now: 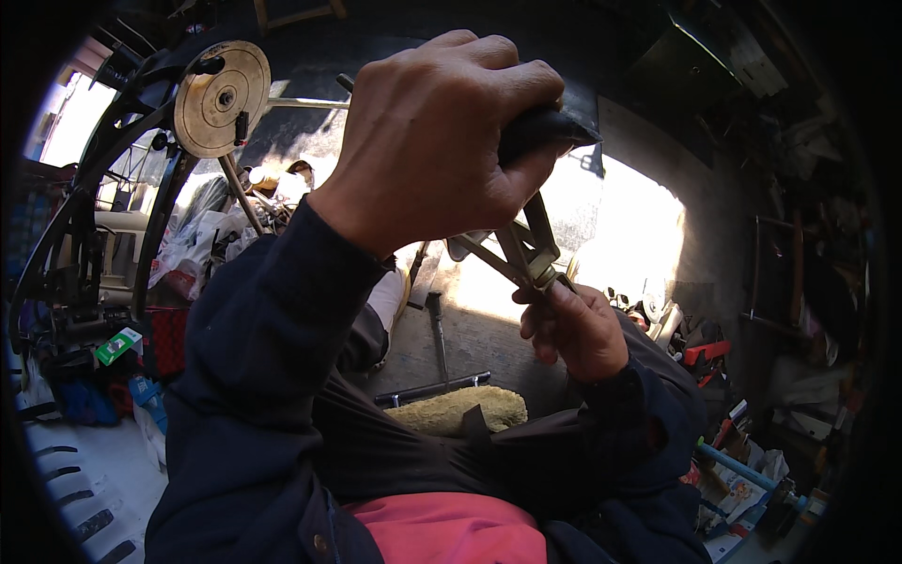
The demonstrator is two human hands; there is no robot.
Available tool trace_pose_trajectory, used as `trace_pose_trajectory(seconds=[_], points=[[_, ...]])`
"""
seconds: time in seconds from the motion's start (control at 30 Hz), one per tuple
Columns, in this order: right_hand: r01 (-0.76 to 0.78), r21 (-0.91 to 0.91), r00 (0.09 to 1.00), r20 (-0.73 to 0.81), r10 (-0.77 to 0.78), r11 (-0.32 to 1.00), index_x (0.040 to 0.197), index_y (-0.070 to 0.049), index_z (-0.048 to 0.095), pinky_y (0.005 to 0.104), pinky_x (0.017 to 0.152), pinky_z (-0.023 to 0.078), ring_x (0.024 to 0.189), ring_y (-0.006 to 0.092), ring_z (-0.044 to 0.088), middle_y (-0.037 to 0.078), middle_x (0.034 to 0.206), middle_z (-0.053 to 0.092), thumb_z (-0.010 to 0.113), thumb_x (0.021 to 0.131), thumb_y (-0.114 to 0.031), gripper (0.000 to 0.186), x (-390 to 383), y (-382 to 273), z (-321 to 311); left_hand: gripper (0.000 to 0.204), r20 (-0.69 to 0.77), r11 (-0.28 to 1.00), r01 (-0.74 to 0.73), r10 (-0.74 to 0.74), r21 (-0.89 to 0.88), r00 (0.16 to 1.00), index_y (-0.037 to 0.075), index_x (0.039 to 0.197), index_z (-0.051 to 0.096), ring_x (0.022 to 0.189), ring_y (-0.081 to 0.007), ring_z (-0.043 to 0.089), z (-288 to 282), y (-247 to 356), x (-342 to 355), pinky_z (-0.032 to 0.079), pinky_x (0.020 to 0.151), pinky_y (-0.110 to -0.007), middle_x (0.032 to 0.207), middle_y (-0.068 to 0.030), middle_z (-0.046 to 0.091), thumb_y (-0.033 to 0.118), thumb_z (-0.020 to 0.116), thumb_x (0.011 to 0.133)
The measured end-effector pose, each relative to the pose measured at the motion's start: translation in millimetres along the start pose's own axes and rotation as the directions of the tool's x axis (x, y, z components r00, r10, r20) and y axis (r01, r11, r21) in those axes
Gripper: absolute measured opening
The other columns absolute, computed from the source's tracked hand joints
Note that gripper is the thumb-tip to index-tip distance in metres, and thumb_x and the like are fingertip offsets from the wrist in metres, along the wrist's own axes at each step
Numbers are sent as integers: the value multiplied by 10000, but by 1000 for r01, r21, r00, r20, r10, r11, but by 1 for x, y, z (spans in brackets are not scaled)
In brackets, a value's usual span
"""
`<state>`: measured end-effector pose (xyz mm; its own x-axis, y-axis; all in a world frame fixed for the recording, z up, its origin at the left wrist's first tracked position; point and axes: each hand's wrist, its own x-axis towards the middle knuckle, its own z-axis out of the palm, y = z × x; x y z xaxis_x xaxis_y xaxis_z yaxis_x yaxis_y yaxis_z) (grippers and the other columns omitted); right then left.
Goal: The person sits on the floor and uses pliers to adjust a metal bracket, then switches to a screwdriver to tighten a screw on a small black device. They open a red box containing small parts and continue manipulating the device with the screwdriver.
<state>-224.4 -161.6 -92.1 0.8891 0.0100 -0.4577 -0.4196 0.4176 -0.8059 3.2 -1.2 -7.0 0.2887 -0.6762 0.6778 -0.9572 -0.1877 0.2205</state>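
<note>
My left hand [432, 141], high in the middle of the view, is closed around a black, angular piece [578, 127] that is partly hidden by my fingers. Beneath it hangs a jointed metal bracket [521, 244] with crossed flat bars. My right hand [583, 334], lower and to the right, has its thumb on the bracket's lower joint, with fingers curled under it. Between my legs a long metal tool [437, 329] stands over a horizontal bar [423, 385] and a tan fleece pad [460, 414].
At the left stands a black frame [160, 207] with a round tan disc [202, 94], among bags [188, 254] and mixed items. Clutter with a red object [705, 352] lies at the right. A sunlit patch [639, 226] crosses the dark floor ahead.
</note>
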Motion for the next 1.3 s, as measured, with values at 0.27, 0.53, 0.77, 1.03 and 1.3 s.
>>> trace_pose_trajectory(seconds=[0.27, 0.53, 0.77, 1.03, 1.3], points=[[343, -833, 790, 6, -613, 434, 1244, 54, 681, 329, 700, 580, 793, 202, 754, 153, 889, 755, 789, 944, -103, 356, -1, 3, 13, 284, -2, 1000, -10, 10, -2, 1000, 101, 1064, 764, 779, -278, 759, -1, 1, 0, 632, 673, -323, 928, -107, 751, 263, 864, 853], [233, -109, 969, -55, -240, 966, 1290, 44, 633, 283, 604, 508, 669, 171, 660, 144, 922, 749, 642, 1062, -421, 517, -3, 7, 8, 304, -1, 1000, 5, -5, 7, 1000, 92, 1071, 761, 778, -277, 758, 0, 0, 1, 637, 684, -329, 936, -112, 751, 279, 865, 855], [3, 86, 1000, 29, -5, 996, 1317, 43, 625, 238, 518, 491, 568, 126, 641, 153, 879, 748, 520, 1087, -542, 637, 2, 5, -3, 297, -2, 1000, 0, 0, 0, 1000, 94, 1063, 760, 771, -272, 756, 1, -1, 0, 632, 667, -326, 924, -109, 746, 283, 865, 858], [147, -217, 983, -72, -166, 965, 1203, 28, 681, 278, 551, 492, 616, 148, 648, 127, 860, 747, 673, 1053, -304, 364, -2, 1, 6, 283, 5, 1000, 4, -4, -12, 1000, 96, 1054, 764, 770, -274, 756, 0, -1, 0, 632, 665, -326, 916, -105, 748, 275, 862, 858], [397, -721, 799, -33, -600, 569, 1281, 39, 651, 288, 638, 541, 674, 145, 687, 108, 901, 760, 777, 984, -175, 387, -1, 9, 13, 293, 7, 1000, -5, 5, 0, 1000, 98, 1064, 768, 778, -277, 762, 0, -2, 0, 636, 677, -328, 929, -109, 754, 283, 865, 858]])
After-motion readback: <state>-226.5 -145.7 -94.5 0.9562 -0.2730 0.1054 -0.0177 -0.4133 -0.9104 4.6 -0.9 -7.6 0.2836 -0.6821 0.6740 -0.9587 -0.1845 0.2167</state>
